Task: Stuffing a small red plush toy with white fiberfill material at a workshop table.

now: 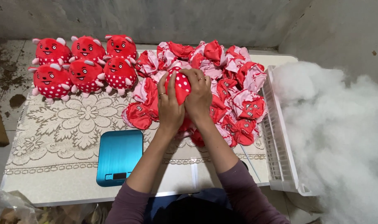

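Left hand: our left hand point(169, 108) grips the red spotted toy point(180, 86) from the left; fingers clamped on it
Right hand: our right hand point(199, 96) covers the toy's right side; fingers closed around it
Toy position: above the desk point(64, 182); over the pile of unstuffed skins point(234, 89)
Finished toys: six stuffed toys point(83, 64) in two rows, far left
Scale: blue scale point(119, 157) near our left forearm
Stuffing: white stuffing point(342, 137) beside the white basket point(280, 153)

Lower half of the red plush toy point(180, 85) behind both hands
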